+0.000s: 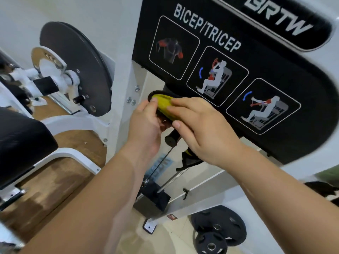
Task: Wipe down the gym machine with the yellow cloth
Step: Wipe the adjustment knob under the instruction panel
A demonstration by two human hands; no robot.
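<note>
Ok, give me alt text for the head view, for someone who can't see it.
Both bare hands, left hand and right hand, press a yellow cloth onto a black part just below the machine's black BICEP/TRICEP instruction panel. Black weight plates lie on the floor below.

Two hands [145,125] [203,129], one yellow cloth [165,105], three instruction pictograms [174,47], perhaps two floor weight plates [218,224].

Yellow cloth [163,106]: bunched, pressed against a black pulley under the placard. Gym machine [238,74]: white frame, black "BICEP/TRICEP" placard with three exercise diagrams, "BRTW" logo at the top.
</note>
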